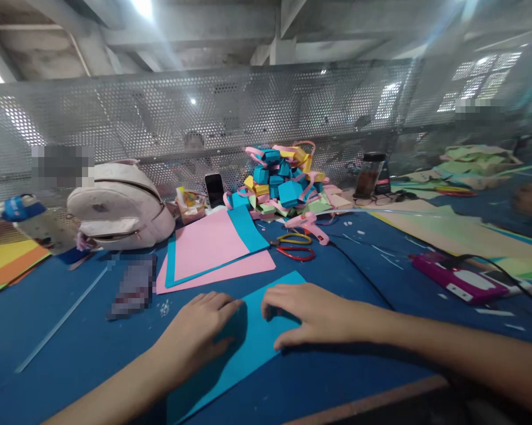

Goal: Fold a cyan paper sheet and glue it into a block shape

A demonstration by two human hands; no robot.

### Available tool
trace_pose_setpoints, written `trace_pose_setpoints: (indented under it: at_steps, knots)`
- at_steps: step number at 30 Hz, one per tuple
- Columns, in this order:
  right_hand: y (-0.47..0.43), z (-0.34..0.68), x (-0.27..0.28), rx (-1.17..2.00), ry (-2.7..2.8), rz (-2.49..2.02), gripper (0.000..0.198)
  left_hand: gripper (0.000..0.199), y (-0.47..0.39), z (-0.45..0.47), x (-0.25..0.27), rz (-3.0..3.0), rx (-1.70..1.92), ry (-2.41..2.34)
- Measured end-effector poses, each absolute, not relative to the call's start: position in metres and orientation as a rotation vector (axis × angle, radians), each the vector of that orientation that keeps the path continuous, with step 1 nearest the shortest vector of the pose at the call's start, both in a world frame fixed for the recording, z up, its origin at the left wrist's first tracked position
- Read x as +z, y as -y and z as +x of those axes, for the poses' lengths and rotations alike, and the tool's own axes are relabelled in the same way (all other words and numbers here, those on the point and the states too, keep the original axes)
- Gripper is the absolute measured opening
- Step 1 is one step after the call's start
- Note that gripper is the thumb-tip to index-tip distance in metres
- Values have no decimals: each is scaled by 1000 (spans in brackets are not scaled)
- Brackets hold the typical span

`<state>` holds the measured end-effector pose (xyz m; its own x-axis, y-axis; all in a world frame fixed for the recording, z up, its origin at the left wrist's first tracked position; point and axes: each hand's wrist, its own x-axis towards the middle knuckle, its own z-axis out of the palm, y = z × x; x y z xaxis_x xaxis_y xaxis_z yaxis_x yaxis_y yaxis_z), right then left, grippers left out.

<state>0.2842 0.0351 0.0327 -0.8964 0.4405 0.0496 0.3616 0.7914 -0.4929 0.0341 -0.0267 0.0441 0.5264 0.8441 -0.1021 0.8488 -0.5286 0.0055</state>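
Observation:
A bright blue sheet of paper (252, 345) lies at a slant on the dark blue tabletop in front of me. My left hand (204, 324) is over the sheet's left edge, palm down, its thumb held apart from the fingers. Over the right part of the sheet, my right hand (304, 313) has curved fingers and its thumb spread away from them. Neither hand grips anything; whether the fingertips press on the paper is hard to tell. Just beyond lies a stack of pink and blue paper (213, 239), with yellow-and-red-handled scissors (296, 247) at its right.
A pink glue gun (309, 225) trails a black cord. Behind it rises a pile of folded paper pieces (283, 183). A white backpack (120, 206), a bottle (36, 224) and a phone (213, 190) stand left. At right lie a magenta power strip (458, 277) and another person's hand (531, 200).

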Motion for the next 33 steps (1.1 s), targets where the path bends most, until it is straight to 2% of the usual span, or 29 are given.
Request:
trace_pose_setpoints:
  at_steps: [7, 13, 15, 18, 21, 27, 33]
  knots:
    - [-37, 273, 29, 729, 2872, -688, 36, 56, 31, 59, 46, 2779, -272, -1568]
    - [-33, 265, 37, 429, 2953, -556, 23, 54, 26, 56, 41, 2760, -170, -1601]
    - [-29, 265, 45, 334, 2935, -505, 15, 47, 19, 52, 44, 2714, -85, -1600]
    - [-25, 266, 57, 146, 2891, -425, 10, 26, -3, 40, 55, 2615, 97, -1585]
    - [-26, 271, 66, -143, 2806, -324, 7, 21, -29, 19, 75, 2477, 335, -1584]
    - [-47, 294, 65, -689, 2499, -231, 22, 34, -42, -27, 98, 2048, 783, -1587]
    - [-69, 311, 47, -874, 2307, -110, 16, 41, -15, -39, 67, 1649, 886, -1478]
